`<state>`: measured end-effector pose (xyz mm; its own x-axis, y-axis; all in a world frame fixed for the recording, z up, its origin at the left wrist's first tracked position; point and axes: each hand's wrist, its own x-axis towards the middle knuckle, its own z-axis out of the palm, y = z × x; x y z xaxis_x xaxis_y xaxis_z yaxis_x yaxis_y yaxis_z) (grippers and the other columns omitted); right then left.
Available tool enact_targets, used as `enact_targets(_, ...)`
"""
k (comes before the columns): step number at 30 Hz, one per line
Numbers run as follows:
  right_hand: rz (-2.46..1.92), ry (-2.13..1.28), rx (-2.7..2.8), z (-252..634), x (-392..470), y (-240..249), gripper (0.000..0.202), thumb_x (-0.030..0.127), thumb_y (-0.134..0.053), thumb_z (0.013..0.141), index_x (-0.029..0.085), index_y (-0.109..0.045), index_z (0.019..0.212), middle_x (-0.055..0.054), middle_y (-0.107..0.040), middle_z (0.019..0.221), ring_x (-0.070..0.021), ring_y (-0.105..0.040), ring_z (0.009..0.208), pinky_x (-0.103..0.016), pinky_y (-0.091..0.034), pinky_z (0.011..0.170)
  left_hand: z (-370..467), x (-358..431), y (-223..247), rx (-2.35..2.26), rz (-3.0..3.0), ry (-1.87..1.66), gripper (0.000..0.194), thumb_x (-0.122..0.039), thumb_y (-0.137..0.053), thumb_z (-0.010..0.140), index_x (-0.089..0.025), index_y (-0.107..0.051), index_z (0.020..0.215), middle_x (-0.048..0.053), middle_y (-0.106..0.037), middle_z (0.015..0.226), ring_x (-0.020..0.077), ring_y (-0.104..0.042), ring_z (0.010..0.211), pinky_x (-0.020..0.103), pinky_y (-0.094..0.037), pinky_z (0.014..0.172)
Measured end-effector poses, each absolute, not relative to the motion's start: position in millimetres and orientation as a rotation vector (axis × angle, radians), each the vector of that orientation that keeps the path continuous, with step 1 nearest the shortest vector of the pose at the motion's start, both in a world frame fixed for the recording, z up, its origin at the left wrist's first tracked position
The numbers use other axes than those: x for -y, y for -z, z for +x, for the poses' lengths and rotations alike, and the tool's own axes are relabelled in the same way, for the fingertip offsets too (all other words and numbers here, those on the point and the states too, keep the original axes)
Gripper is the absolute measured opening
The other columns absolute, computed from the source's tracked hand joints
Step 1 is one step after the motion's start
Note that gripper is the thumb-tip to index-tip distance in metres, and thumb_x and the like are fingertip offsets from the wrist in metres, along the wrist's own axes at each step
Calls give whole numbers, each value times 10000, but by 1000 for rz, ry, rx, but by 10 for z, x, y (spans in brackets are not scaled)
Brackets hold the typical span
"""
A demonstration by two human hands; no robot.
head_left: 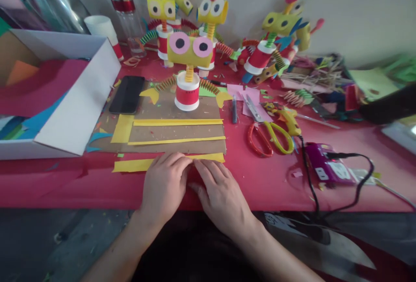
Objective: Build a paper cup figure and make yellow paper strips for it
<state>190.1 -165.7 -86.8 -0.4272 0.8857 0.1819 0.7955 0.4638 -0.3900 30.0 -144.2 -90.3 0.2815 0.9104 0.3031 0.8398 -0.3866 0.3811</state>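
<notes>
Near the table's front edge lies a yellow paper strip point(133, 166), running left to right under my fingers. My left hand point(166, 182) has its fingers curled down on the strip's middle. My right hand point(224, 193) meets it there, fingertips pressed to the strip and close to the left ones. The exact grip is hidden by the backs of my hands. Just beyond, two narrower yellow strips point(178, 122) rest on a cardboard sheet point(175, 132). A paper-cup robot figure point(187, 91) with pink-ringed eyes stands upright on the cardboard's far part.
To the left are a white box point(78, 95) of coloured paper and a black phone point(126, 94). On the right lie scissors point(260, 130), a yellow glue gun point(289, 119), and a purple box point(328, 165) with a black cable. Several similar figures point(261, 56) stand along the wall.
</notes>
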Motion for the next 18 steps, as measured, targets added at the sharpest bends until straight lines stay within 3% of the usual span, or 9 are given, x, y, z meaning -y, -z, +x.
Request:
enact_targets(6,-1483,-193,2408,1872,1691,893,411,350,-522,952,143,-558,1305,-134,-611,1230,-293,-539,1081,-457,-514,890,159,1517,900,-1806,2286,-725,63,-174,-561,898,-190,-609,860,42,-663,864,236,-592,856,379,-462,785)
enact_targets(15,-1476,-71,2430,1848,1705,935,411,304,-468,968,113,-554,1321,-137,-609,1213,-283,-527,1077,-430,-485,903,-249,1517,886,-1887,2255,-655,118,-258,-601,892,-201,-567,795,35,-627,838,231,-567,837,376,-441,784)
enact_targets(18,-1496,-49,2471,1825,1710,912,430,314,-451,978,209,-508,1390,-133,-587,1226,-289,-521,1070,-441,-484,871,-344,1520,870,-1905,2249,-638,143,-278,-595,895,-198,-566,780,38,-619,823,227,-565,824,376,-442,785)
